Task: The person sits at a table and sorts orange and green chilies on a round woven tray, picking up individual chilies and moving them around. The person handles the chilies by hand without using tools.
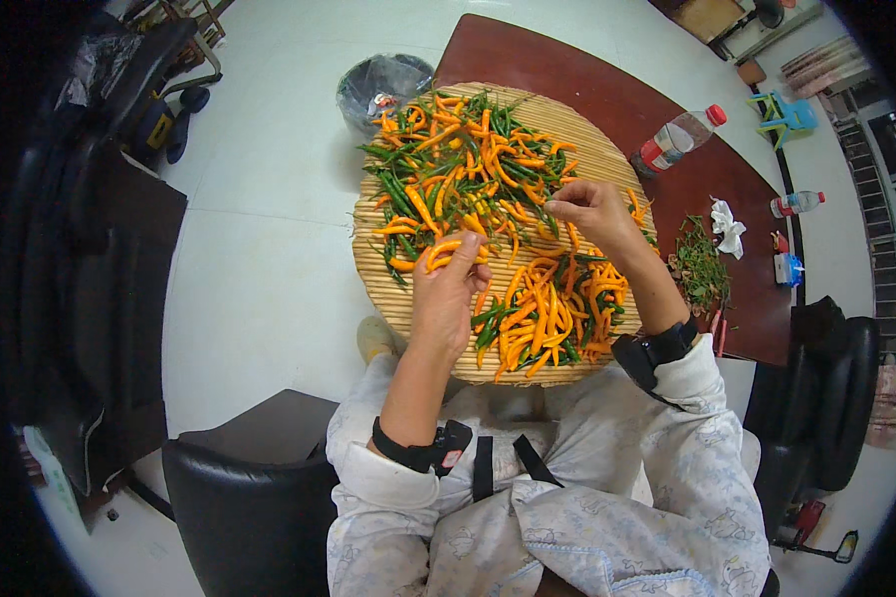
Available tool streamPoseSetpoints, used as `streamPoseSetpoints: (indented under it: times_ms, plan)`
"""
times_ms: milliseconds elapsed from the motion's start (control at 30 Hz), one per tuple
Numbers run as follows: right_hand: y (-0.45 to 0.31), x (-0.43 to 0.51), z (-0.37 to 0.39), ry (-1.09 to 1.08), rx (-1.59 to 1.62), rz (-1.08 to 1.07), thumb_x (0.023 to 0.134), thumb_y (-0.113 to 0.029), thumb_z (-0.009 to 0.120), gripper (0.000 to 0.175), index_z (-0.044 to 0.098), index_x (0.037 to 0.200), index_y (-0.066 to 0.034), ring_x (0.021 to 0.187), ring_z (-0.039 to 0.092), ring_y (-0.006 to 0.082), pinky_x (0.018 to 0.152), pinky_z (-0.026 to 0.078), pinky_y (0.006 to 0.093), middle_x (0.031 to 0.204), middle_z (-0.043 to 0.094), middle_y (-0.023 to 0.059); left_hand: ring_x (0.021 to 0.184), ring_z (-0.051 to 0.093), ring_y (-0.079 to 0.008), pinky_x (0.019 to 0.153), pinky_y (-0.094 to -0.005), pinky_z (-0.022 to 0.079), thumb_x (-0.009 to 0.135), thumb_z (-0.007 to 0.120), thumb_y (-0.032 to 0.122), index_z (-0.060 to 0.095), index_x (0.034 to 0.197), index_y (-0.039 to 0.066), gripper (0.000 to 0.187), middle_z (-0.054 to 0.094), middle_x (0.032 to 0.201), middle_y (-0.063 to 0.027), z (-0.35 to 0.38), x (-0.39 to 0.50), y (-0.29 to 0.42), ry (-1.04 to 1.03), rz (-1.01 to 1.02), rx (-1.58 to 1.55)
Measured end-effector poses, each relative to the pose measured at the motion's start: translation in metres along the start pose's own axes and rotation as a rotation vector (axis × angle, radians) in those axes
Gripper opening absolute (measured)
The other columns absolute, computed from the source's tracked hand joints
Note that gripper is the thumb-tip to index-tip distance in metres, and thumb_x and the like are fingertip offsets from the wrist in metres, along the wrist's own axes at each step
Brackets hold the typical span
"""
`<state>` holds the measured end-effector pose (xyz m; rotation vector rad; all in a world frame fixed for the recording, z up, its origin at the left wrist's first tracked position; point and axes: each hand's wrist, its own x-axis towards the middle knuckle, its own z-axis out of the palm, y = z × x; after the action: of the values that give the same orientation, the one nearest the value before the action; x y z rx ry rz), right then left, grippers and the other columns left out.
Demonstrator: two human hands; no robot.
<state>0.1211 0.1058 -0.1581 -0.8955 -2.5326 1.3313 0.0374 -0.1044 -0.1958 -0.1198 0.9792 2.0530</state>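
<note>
My left hand is closed around some orange chili peppers, over the left part of a round woven tray. Fingers pinched together, my right hand is at the right edge of a large pile of orange and green chili peppers; whether anything thin is between the fingertips, I cannot tell. Nearer to me on the tray lies a second, denser pile of orange and green peppers, below my right forearm.
The tray rests partly on a dark red table. A lined waste bin stands beyond its left side. On the table are plastic bottles, green stems, a crumpled white tissue and red-handled scissors.
</note>
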Motion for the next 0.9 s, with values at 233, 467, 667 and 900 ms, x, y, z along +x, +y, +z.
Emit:
streamPoseSetpoints:
  times_ms: [233,467,667,900]
  plan:
    - [-0.026,-0.042,0.017,-0.155,0.186,0.074,0.090,-0.017,0.063,0.017,0.062,0.081,-0.0032,0.055,0.050,0.0036,0.049,0.041,0.0210,0.068,0.059,-0.0009,0.064,0.056,-0.0067,0.054,-0.0193,0.042,0.092,0.066,0.016,0.066,0.105,0.003,0.018,0.062,0.080,-0.0010,0.009,-0.006,-0.003,-0.065,-0.040,0.203]
    - [-0.022,-0.072,0.037,-0.201,0.248,0.083,0.089,-0.010,0.064,0.010,0.060,0.087,-0.0008,0.057,0.050,0.0030,0.049,0.039,0.0207,0.066,0.056,-0.0028,0.061,0.054,-0.0051,0.053,-0.0185,0.041,0.092,0.065,0.016,0.065,0.101,0.002,0.016,0.060,0.073,0.0012,0.012,-0.009,-0.009,-0.074,-0.020,0.385]
    - [-0.014,-0.080,0.044,-0.148,0.704,0.188,0.089,-0.009,0.064,0.008,0.059,0.088,-0.0033,0.054,0.048,0.0046,0.048,0.037,0.0194,0.071,0.058,-0.0008,0.063,0.054,-0.0082,0.054,-0.0204,0.042,0.092,0.066,0.018,0.064,0.101,0.001,0.018,0.062,0.080,-0.0020,0.008,-0.007,-0.017,-0.065,-0.108,0.119]
    - [-0.011,-0.088,0.051,-0.178,0.998,0.164,0.089,-0.009,0.063,0.008,0.060,0.091,-0.0026,0.054,0.049,0.0053,0.048,0.037,0.0185,0.074,0.061,0.0028,0.065,0.056,-0.0110,0.056,-0.0227,0.046,0.093,0.064,0.017,0.063,0.103,0.002,0.018,0.063,0.086,-0.0042,0.006,-0.008,-0.019,-0.136,-0.243,-0.111]
